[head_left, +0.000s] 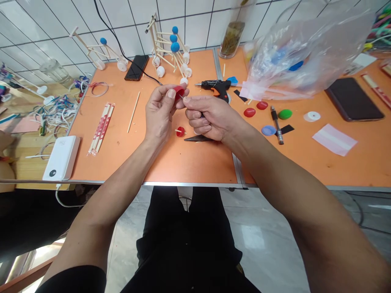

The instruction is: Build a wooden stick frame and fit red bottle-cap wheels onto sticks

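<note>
My left hand [161, 112] pinches a red bottle cap [178, 92] above the middle of the orange table. My right hand [207, 116] is closed around a thin, pointed metal tool [181, 97], its tip at the cap. Fingers hide the rest of the tool, so I cannot tell its exact kind. Below the hands lies another red cap [180, 131] with a short wooden stick through it. Close to it, partly under my right hand, is a dark pointed blade [198, 138]. A white round piece [198, 132] shows slightly behind the right fingers.
Stick models with blue caps [175, 47] stand at the wall. A black glue gun [215, 86] lies behind my right hand. Right of it are loose caps [249, 112], a pen [277, 125], a plastic bag [305, 61] and a phone [353, 99]. Wrapped chopsticks [102, 128] and a power bank [62, 158] lie left.
</note>
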A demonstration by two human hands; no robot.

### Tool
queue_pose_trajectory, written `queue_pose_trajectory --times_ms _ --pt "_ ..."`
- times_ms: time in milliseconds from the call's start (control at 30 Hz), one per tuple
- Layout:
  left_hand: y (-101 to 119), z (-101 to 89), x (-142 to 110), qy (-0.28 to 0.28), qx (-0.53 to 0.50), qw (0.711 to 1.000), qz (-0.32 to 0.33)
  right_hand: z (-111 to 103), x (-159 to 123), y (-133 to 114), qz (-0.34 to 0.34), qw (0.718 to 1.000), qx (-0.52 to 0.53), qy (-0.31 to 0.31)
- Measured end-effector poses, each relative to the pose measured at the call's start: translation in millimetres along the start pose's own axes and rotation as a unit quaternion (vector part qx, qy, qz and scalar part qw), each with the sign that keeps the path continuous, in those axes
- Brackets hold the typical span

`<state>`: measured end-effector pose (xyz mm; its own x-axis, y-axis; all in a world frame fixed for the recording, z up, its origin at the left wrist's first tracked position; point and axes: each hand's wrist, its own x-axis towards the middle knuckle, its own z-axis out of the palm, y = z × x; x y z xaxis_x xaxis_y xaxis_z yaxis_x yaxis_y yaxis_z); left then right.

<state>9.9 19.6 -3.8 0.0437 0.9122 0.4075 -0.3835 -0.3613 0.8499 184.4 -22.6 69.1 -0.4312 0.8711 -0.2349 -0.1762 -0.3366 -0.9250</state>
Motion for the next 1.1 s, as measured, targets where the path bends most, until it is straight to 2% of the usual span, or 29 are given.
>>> queue_pose_trajectory --times_ms 67,133,167,200,233,300,333,367,400,433,467,500,567,600,633,667,733,800,900,967,1033,1100 --pt "-1.4 1.9 -0.8 0.004 0.009 1.000 0.018 -0.6 2.2 2.6 -0.019 0.999 -0.028 0.006" --pt "-3.5 3.4 -1.7 0.010 0.019 0.999 0.041 0.7 3.2 7.2 -0.095 0.981 -0.158 0.066" --pt "-4.6 3.7 -2.3 0.014 0.026 0.998 0.050 2.4 2.8 9.7 -0.138 0.951 -0.255 0.109" --pt "-5.7 3.6 -2.8 0.019 0.038 0.998 0.055 4.8 1.9 12.3 -0.167 0.906 -0.361 0.148" --pt "-6.7 3.1 -3.3 0.025 0.053 0.997 0.058 7.6 0.5 14.6 -0.174 0.848 -0.466 0.180" --pt "-8.4 1.1 -4.1 0.041 0.092 0.993 0.054 13.6 -2.8 18.4 -0.147 0.733 -0.629 0.213" --pt "-9.0 0.0 -4.4 0.048 0.111 0.991 0.049 16.1 -4.2 19.6 -0.133 0.694 -0.673 0.219" --pt "-9.3 -0.9 -4.7 0.053 0.126 0.990 0.046 17.7 -5.1 20.1 -0.125 0.674 -0.694 0.221" --pt "-9.2 -1.4 -4.9 0.056 0.136 0.988 0.044 18.2 -5.4 19.7 -0.126 0.677 -0.691 0.221" --pt "-8.7 -1.3 -5.1 0.056 0.142 0.987 0.045 17.4 -4.9 18.3 -0.133 0.705 -0.661 0.218" --pt "-7.7 -0.6 -5.3 0.054 0.145 0.987 0.050 15.5 -3.9 15.9 -0.138 0.755 -0.607 0.208" --pt "-6.2 0.7 -5.6 0.052 0.143 0.987 0.057 12.5 -2.4 12.6 -0.137 0.816 -0.529 0.189" --pt "-2.3 4.6 -6.3 0.049 0.128 0.988 0.071 5.1 1.1 4.4 -0.099 0.939 -0.313 0.101" --pt "-0.3 6.7 -6.6 0.049 0.117 0.989 0.077 1.5 2.8 0.3 -0.059 0.979 -0.190 0.041" --pt "1.6 8.4 -6.8 0.048 0.104 0.990 0.079 -1.4 4.2 -3.0 -0.010 0.997 -0.078 -0.015" --pt "3.0 9.5 -6.8 0.046 0.090 0.992 0.077 -3.5 5.3 -5.1 0.033 0.998 0.007 -0.053" --pt "4.6 9.5 -6.1 0.044 0.074 0.994 0.068 -5.1 6.9 -4.8 0.060 0.993 0.080 -0.067" --pt "4.8 7.3 -5.0 0.047 0.084 0.994 0.054 -4.9 8.5 1.3 0.008 0.999 0.043 -0.032" --pt "5.4 3.8 -4.1 0.060 0.129 0.989 0.036 -4.7 11.5 13.9 -0.110 0.988 -0.103 0.036" --pt "6.8 2.9 -4.5 0.063 0.149 0.986 0.030 -4.9 13.0 19.4 -0.169 0.951 -0.239 0.096" --pt "8.3 2.6 -5.1 0.061 0.161 0.985 0.030 -3.8 12.3 21.4 -0.197 0.889 -0.385 0.151" --pt "8.8 1.9 -5.4 0.059 0.169 0.983 0.031 -0.7 9.4 21.1 -0.192 0.818 -0.511 0.180"
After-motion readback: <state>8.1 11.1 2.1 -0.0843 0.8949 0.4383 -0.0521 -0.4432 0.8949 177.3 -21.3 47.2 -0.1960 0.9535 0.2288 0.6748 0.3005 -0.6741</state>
